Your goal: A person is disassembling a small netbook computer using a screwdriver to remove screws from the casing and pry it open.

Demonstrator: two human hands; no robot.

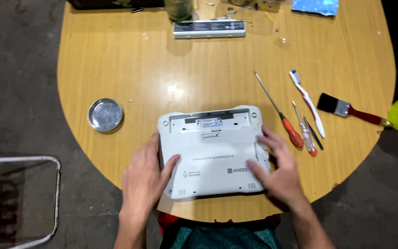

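Lying bottom-up on the rounded wooden table (116, 60), near the edge at 6 o'clock, the small white plastic laptop (213, 150) has both hands on it. The left hand (146, 177) rests flat and open on the 9 o'clock side of the case, thumb over the base; the right hand (277, 168) lies spread and open at the 3 o'clock side, fingers curling on the edge. Neither is gripping anything. The empty slot along the 12 o'clock edge suggests the long white battery pack (209, 28), far off at 12 o'clock, came from there.

At 9 o'clock sits a round shallow metal dish (105, 115). At 3 o'clock lie a long red-handled screwdriver (279, 113), a white and red toothbrush (307, 103) and a flat black-bristled paintbrush (351, 109).

To handle the case well, I reckon even pressure from both palms matters, keeping it square to the table so it does not slide.
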